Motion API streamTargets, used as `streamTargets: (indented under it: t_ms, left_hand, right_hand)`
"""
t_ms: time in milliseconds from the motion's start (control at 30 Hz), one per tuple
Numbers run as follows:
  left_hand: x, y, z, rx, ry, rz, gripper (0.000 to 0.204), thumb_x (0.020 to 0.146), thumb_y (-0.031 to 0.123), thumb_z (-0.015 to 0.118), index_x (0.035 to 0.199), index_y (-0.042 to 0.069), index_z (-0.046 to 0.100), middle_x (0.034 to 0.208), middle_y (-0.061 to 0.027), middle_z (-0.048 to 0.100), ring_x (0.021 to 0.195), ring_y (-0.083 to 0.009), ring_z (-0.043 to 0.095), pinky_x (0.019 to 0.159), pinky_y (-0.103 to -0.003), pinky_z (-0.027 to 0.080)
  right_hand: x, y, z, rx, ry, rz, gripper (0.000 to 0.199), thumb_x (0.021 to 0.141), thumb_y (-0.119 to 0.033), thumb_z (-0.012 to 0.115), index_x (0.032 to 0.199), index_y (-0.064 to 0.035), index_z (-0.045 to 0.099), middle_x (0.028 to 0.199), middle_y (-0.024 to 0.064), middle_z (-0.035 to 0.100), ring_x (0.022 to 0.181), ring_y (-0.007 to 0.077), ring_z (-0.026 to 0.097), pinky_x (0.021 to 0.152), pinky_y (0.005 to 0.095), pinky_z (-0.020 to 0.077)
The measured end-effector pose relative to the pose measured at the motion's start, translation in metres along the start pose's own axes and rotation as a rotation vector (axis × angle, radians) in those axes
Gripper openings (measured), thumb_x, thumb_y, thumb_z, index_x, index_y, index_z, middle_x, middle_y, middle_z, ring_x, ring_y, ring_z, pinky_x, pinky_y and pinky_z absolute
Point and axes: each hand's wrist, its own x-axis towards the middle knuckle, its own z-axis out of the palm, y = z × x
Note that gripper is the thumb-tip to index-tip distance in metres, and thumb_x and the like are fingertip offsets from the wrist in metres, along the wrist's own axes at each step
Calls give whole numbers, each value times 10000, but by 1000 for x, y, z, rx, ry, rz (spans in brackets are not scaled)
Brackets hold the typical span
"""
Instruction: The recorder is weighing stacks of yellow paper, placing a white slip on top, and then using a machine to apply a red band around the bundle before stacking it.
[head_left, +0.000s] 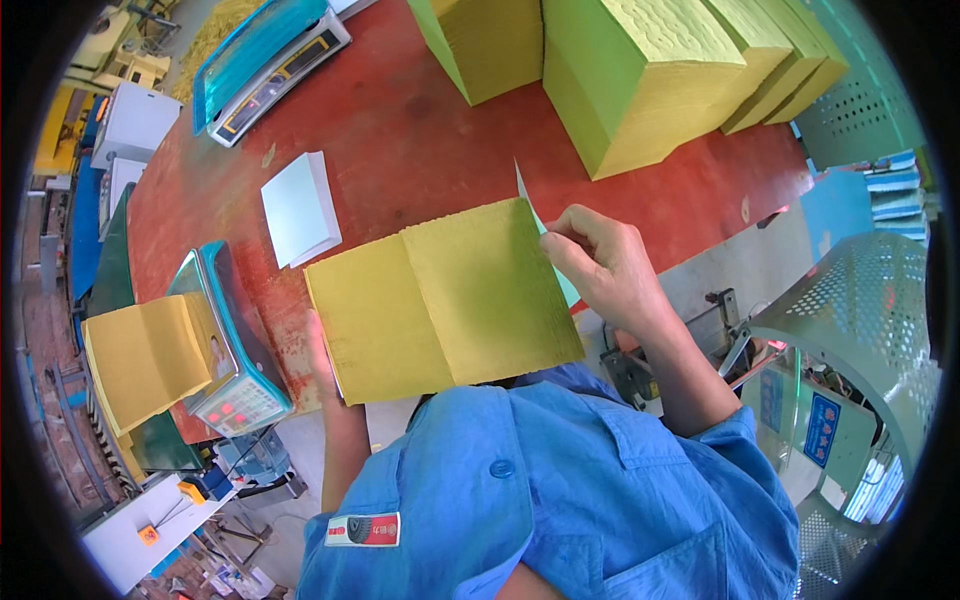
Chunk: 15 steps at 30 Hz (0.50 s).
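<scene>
Stacks (640, 110) on tbl (410, 150), bhnd sheets (460, 295)

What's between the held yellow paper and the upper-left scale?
A white pad on the red table, in the head view.

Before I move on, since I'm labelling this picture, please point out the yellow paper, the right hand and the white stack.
Yellow paper (470, 290), head view: middle of its upper face.
Right hand (604, 262), head view: middle of the hand.
White stack (297, 212), head view: its top face.

Blue buttoned shirt (455, 470), rectangular chest badge (362, 530)
</scene>
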Motion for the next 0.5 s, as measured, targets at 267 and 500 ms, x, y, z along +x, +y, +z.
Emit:
streamTargets:
  t_ms: [267, 500]
  left_hand:
    - [0, 1, 1, -9, 12, -30, 582, 1018, 452, 320, 1381, 10, 433, 1331, -148, 534, 1188, -255, 546, 1006, -382, 440]
    - [0, 2, 5, -18, 6, -44, 598, 1014, 469, 314, 1385, 15, 431, 1333, -146, 533, 1186, -257, 549, 999, -388, 447]
  right_hand:
    - [-16, 9, -2, -200, 165, -257, 124, 812, -9, 577, 726, 60, 519, 870, 234, 659, 707, 297, 679, 582, 355, 505]
    - [-28, 20, 5, -140, 133, -297, 129, 794, 20, 578, 716, 60, 483, 977, 248, 652, 772, 324, 675, 615, 358, 511]
